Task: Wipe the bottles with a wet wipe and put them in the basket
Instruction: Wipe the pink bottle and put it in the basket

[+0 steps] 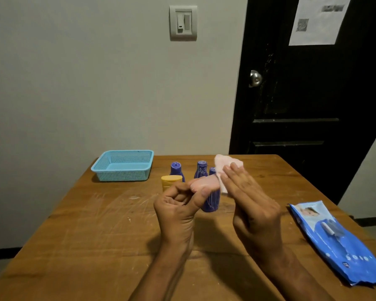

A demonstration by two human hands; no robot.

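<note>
A pale pink wet wipe (223, 165) is stretched between my hands above the table. My left hand (178, 207) pinches its left end between thumb and fingers. My right hand (254, 205) holds the right end, with the fingers stretched flat against it. Behind the wipe, between my hands, is a purple bottle (211, 202); whether it rests on the table or is lifted I cannot tell. Farther back stand two more purple bottles (176, 169) (201, 170) and a yellow bottle (170, 181). The light blue mesh basket (123, 170) sits at the table's far left with nothing inside.
A blue pack of wet wipes (334, 242) lies flat near the right edge of the wooden table (85, 235). A grey wall with a switch plate is behind the table, and a dark door (302, 94) is at the right.
</note>
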